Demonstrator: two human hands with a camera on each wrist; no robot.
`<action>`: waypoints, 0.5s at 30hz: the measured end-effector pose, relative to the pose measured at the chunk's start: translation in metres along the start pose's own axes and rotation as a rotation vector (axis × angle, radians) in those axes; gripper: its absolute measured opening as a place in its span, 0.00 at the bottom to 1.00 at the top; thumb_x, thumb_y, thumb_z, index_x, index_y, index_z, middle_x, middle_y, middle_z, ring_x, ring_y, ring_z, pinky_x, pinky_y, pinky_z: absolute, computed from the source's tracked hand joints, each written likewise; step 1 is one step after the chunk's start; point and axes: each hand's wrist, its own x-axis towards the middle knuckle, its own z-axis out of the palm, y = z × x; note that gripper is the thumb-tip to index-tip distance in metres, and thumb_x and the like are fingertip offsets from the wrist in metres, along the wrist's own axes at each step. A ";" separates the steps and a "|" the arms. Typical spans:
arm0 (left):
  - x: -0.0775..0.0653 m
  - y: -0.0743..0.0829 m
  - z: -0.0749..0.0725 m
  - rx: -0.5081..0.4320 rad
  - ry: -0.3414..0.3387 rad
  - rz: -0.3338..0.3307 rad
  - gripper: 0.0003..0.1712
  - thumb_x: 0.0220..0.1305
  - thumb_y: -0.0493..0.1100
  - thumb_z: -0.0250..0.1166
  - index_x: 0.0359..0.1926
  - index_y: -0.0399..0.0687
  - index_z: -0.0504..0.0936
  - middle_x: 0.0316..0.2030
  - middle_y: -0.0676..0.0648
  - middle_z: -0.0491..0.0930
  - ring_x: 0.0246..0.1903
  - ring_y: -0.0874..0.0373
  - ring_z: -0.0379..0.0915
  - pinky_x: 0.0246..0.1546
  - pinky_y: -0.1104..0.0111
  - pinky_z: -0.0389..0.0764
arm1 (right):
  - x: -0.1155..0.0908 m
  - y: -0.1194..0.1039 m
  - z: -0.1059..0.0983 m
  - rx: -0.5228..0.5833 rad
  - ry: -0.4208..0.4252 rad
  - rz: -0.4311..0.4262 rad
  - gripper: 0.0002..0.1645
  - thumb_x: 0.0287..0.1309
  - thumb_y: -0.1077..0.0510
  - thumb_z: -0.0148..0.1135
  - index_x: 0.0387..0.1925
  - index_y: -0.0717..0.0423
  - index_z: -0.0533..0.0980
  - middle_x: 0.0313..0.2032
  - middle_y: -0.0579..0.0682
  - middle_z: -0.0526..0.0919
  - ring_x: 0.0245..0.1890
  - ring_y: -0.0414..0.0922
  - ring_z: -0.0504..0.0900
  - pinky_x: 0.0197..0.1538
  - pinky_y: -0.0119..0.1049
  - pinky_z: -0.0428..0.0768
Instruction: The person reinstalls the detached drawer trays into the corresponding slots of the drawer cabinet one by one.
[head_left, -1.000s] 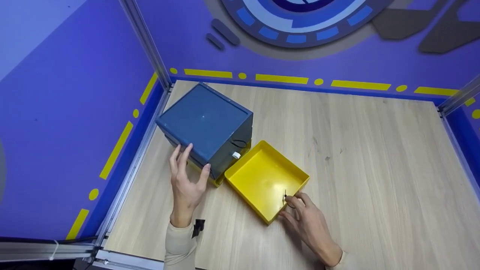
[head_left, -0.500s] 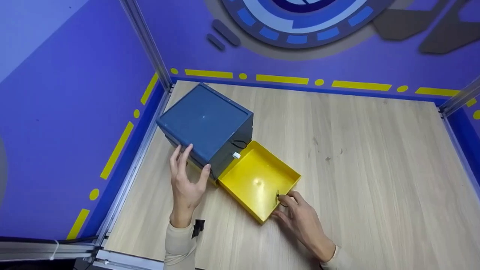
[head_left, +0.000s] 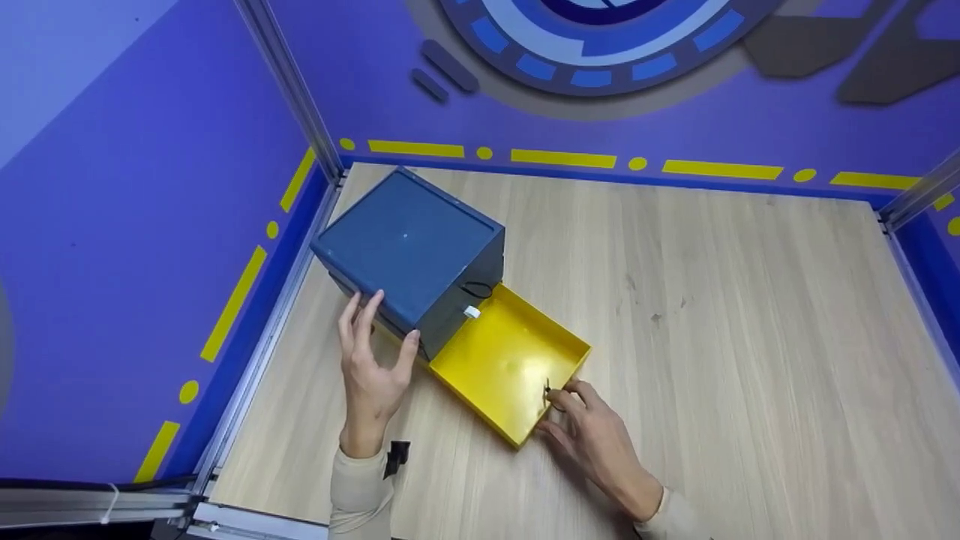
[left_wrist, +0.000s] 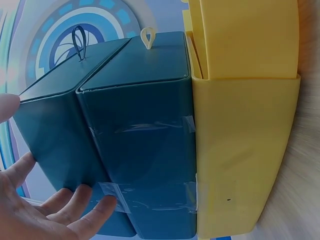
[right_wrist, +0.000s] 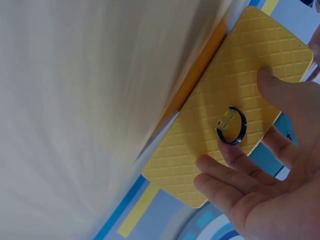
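Observation:
A drawer unit with a dark blue box on top stands at the left. From its lower level a yellow drawer sticks out toward the front right, bare inside. My right hand grips the drawer's front: the thumb and several fingers lie on its quilted outer face, the index finger at the upper rim. A black cable-tie loop serves as the pull, right by those fingers. My left hand rests spread against the unit's left side, its fingers on the dark blue panels.
A white loop and another black loop stick out of the dark blue fronts above the yellow drawer. Wooden tabletop stretches to the right. Printed purple walls border the back and left.
The yellow drawer has slid up and left into the unit, the right hand moving with it. Its rear edge now sits beneath the dark blue front. My left hand has stayed put.

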 end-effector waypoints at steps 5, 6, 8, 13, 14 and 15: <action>0.001 -0.001 0.000 0.003 0.002 0.014 0.40 0.63 0.42 0.75 0.75 0.48 0.73 0.77 0.32 0.62 0.74 0.32 0.63 0.66 0.32 0.72 | 0.009 0.004 0.006 -0.008 -0.031 -0.006 0.25 0.50 0.49 0.86 0.48 0.50 0.85 0.46 0.50 0.82 0.31 0.38 0.80 0.32 0.34 0.83; 0.001 -0.001 0.000 0.002 0.002 0.016 0.40 0.63 0.41 0.75 0.75 0.48 0.74 0.77 0.32 0.62 0.74 0.32 0.63 0.66 0.32 0.73 | 0.011 0.004 0.006 -0.012 -0.038 -0.007 0.25 0.50 0.49 0.85 0.48 0.50 0.84 0.46 0.49 0.82 0.31 0.38 0.80 0.32 0.34 0.83; 0.001 -0.001 0.000 -0.002 0.001 0.015 0.40 0.63 0.41 0.75 0.75 0.48 0.74 0.76 0.32 0.62 0.74 0.33 0.65 0.66 0.33 0.73 | 0.014 0.006 0.008 -0.018 -0.053 -0.010 0.25 0.51 0.49 0.85 0.48 0.50 0.84 0.45 0.48 0.81 0.32 0.38 0.80 0.33 0.34 0.84; 0.001 -0.001 0.000 -0.003 0.005 0.010 0.40 0.62 0.42 0.76 0.75 0.48 0.74 0.76 0.32 0.62 0.73 0.33 0.66 0.66 0.34 0.74 | 0.023 0.008 0.012 -0.033 -0.066 -0.036 0.25 0.51 0.48 0.85 0.48 0.49 0.84 0.44 0.48 0.81 0.32 0.39 0.81 0.35 0.34 0.85; 0.001 -0.001 0.000 -0.002 0.007 0.010 0.40 0.62 0.42 0.77 0.75 0.48 0.74 0.76 0.31 0.62 0.73 0.33 0.66 0.66 0.34 0.74 | 0.026 0.008 0.012 -0.034 -0.065 -0.043 0.25 0.50 0.48 0.85 0.48 0.50 0.84 0.44 0.48 0.81 0.32 0.39 0.81 0.35 0.34 0.85; 0.001 -0.001 0.000 -0.001 0.008 0.009 0.41 0.62 0.42 0.77 0.75 0.48 0.74 0.76 0.31 0.62 0.73 0.32 0.65 0.66 0.33 0.74 | 0.028 0.008 0.013 -0.035 -0.064 -0.048 0.25 0.50 0.48 0.86 0.48 0.50 0.84 0.44 0.48 0.82 0.32 0.39 0.81 0.35 0.35 0.85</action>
